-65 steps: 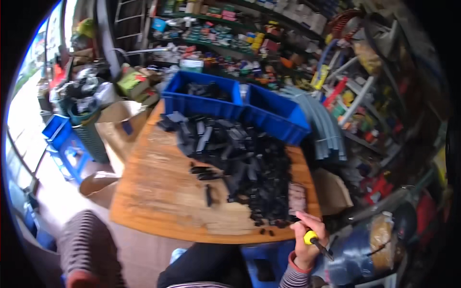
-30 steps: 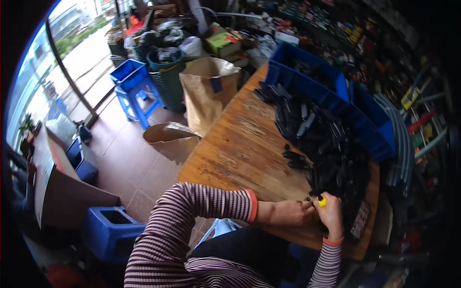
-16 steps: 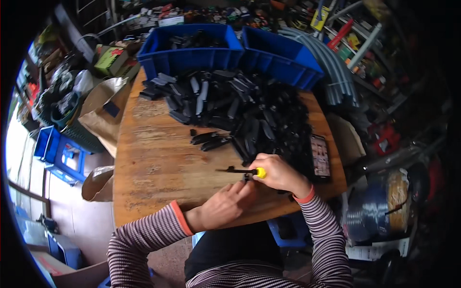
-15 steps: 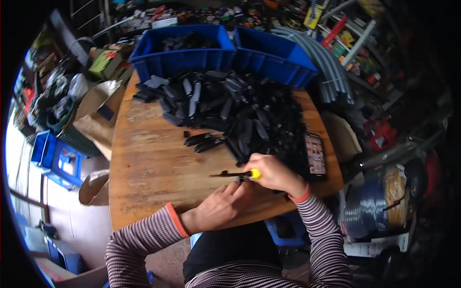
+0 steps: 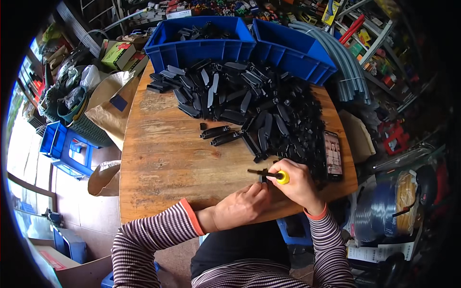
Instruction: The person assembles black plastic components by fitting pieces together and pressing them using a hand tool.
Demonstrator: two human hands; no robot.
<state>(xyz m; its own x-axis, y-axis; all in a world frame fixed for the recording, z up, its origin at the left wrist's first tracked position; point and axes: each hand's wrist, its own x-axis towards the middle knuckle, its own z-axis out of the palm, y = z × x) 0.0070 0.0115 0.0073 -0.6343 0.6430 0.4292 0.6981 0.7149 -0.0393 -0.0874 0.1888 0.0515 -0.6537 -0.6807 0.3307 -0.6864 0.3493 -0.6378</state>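
My right hand (image 5: 301, 186) is closed round a tool with a yellow handle (image 5: 284, 177) and a thin dark shaft that points left; its exact kind I cannot make out. Just beneath the shaft, a small black piece (image 5: 263, 178) stands up from the fingertips of my left hand (image 5: 242, 204), which pinches it over the near part of the table. Most of that piece is hidden by the fingers. Beyond my hands lies a large heap of black plastic parts (image 5: 235, 99), some long and flat. A few parts (image 5: 224, 138) lie apart at its near left edge.
Two blue bins stand at the table's far edge: the left bin (image 5: 201, 52) holds black parts, the right bin (image 5: 293, 55) is beside it. A phone (image 5: 333, 154) lies at the right edge of the wooden table (image 5: 163, 158). A paper bag (image 5: 111, 103) stands left.
The view has shifted, so the table sits further right. Both hands have come slightly nearer me. The tool's shaft reaches less far left past the black piece.
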